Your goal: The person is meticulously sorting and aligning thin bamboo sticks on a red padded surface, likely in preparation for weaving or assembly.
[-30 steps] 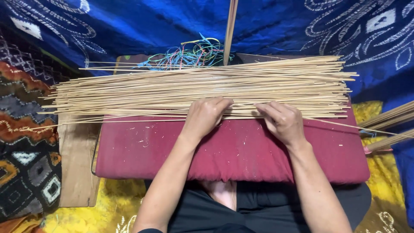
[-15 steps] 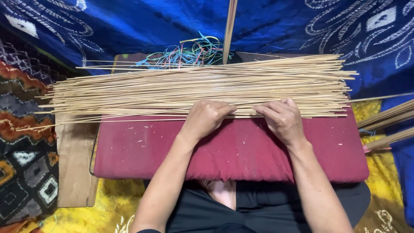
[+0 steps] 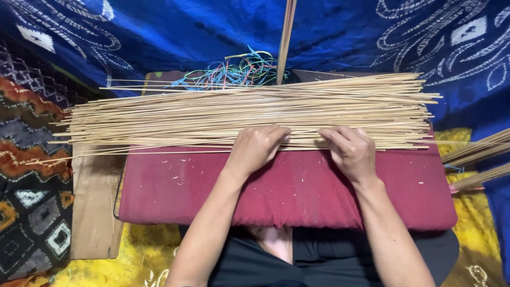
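My left hand (image 3: 257, 149) lies palm-down with fingers curled loosely over the near edge of the stick pile, pressing on it rather than gripping any one piece, and my right hand (image 3: 350, 151) sits just beside it, fingers spread flat on the same edge, likewise closed around nothing. From largest down: a blue patterned cloth (image 3: 186, 32) hangs behind everything; a dark red cushion (image 3: 297, 191) rests across my lap and carries the work; on its far half lies the broad bundle of thin bamboo sticks (image 3: 212, 114), running left to right, its left ends reaching well past the cushion. A wooden board (image 3: 95, 212) lies under the cushion's left end, over a yellow cloth (image 3: 138, 250). More sticks (image 3: 478, 151) poke in at the right edge, apart from the main pile. A single upright stick (image 3: 286, 37) rises behind the bundle, and next to it sits a tangle of coloured threads (image 3: 234, 74). The risk I see is in the overhang: the left ends have no support, so a push from my hands that is uneven could fan the pile or tip loose sticks off onto the patterned rug (image 3: 32, 175). A few strays already lie askew along the near left edge. Fingertips sliding along the grain could also catch splinters.
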